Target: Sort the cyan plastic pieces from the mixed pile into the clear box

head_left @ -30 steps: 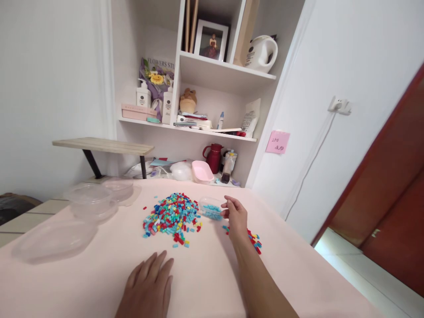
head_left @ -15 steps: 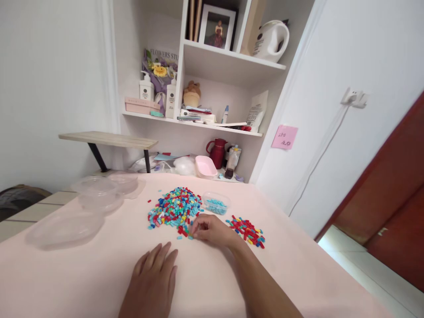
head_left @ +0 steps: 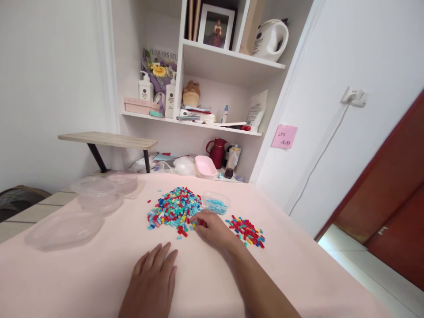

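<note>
A mixed heap of small coloured toy bricks, mostly light blue and red, lies on the pink table. My right hand is at the heap's near right edge, its fingers curled and thumb close to the index finger. Small blue and yellow bricks show at the fingertips, but what they grip cannot be made out. Just behind this hand stands a clear plastic tub holding light blue bricks. A smaller, mainly red pile lies to its right. My left hand rests flat on the table, palm down, holding nothing.
Clear plastic containers stand at the table's left. Behind the table are a pink tray, a red jug and a bottle. A wooden stand is at the back left, with shelves above.
My right hand has moved slightly up and away along the heap's edge, uncovering a few bricks near the fingertips and a green brick beside the red pile. My left hand stays put.
</note>
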A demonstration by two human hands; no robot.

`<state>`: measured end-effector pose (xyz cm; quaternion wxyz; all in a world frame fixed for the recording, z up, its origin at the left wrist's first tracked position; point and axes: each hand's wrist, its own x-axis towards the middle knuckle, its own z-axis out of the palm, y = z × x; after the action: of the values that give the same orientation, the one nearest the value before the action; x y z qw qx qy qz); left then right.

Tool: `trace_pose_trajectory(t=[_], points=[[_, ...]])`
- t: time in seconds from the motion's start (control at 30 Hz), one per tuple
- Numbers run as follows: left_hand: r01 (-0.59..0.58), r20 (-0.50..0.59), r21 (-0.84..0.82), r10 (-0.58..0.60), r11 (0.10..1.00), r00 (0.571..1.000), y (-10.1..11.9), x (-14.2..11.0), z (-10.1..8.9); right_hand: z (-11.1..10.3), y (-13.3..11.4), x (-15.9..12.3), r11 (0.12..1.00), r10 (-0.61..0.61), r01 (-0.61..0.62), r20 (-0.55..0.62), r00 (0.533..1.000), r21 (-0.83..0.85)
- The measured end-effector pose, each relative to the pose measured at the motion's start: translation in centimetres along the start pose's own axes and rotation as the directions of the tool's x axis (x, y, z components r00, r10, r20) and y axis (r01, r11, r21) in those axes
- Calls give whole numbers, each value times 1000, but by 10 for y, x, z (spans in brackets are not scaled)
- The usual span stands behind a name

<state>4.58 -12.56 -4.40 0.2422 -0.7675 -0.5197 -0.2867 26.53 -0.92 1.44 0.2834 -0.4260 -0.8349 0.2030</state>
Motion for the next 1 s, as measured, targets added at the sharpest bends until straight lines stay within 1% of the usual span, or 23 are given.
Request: trace_pose_trajectory(t=[0.17,0.43,0.57,0.67,0.73,0.8,0.83,0.87,0.9,0.97,1.0], points=[[3,11,0,-3,1000,1000,1,-1,-1,5,0,1,999,50,-50,19,999,-22],[6,42,4,-6,1000,999,1,0,-3,4,-3,3,997,76,-76,27,997,-2],[0,26,4,0,1000,1000,0,0,-3,5,-2,3,996,86,-86,33,996,16],[-9,15,-5,9,1000,1000,-1,0,-1,7,1,4,996,70,-71,30,997,47],[-5,16,-18,5,1000,1000,-3,-1,2,6,3,5,997,56,-55,-12,998,58],[0,23,-29,0,1000,1000,-5,-2,5,3,6,8,995,65,-55,-119,991,82],[-1,26,-32,2,999,1000,-5,-2,6,1,8,9,992,87,-67,-198,976,107],[-3,27,-33,4,999,1000,-6,-3,7,-2,10,11,986,123,-85,-287,950,141],[-4,28,-34,5,999,1000,-6,-3,7,-6,13,12,978,169,-108,-374,912,179],[0,20,-34,0,999,1000,-6,-4,9,-14,20,14,952,275,-154,-518,810,264],[2,14,-35,-2,999,1000,-6,-5,10,-18,24,15,936,326,-174,-564,758,308]])
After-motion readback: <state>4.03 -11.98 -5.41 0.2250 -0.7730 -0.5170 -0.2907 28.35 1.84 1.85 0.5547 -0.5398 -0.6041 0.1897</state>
